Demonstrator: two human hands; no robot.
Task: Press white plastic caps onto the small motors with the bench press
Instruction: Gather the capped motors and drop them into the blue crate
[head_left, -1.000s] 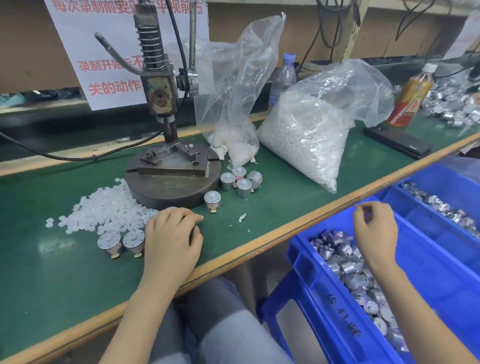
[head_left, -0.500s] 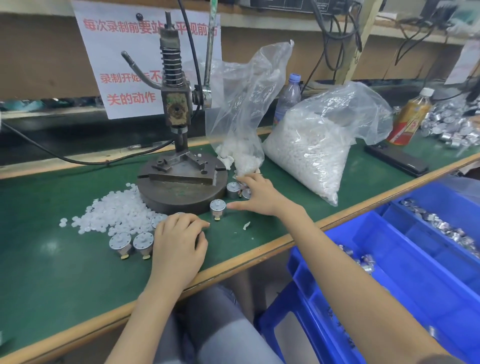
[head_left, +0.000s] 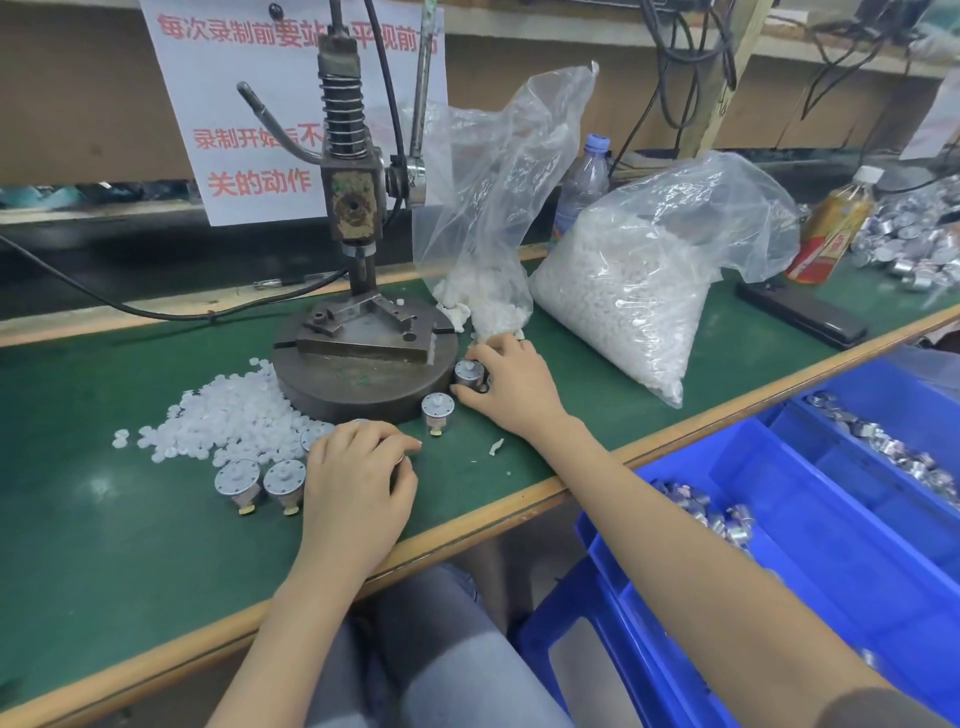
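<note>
R hand (head_left: 511, 387) moved from bin (head_left: 810, 519) to press base (head_left: 363, 384), fingers gripping motor (head_left: 469, 374), cap bag (head_left: 488, 171) behind; L hand (head_left: 358, 478) curled, hold unclear.

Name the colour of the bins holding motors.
The bins are blue; the head view shows it.

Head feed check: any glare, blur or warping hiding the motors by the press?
Head view: light is even, shadows soft; one glare patch on the mat sits left of the two front motors, not over them; the press and the motor the right hand grips are sharp; wide-angle warp grows toward the frame's edges, at the bins; the motor pile far right is soft.
</note>
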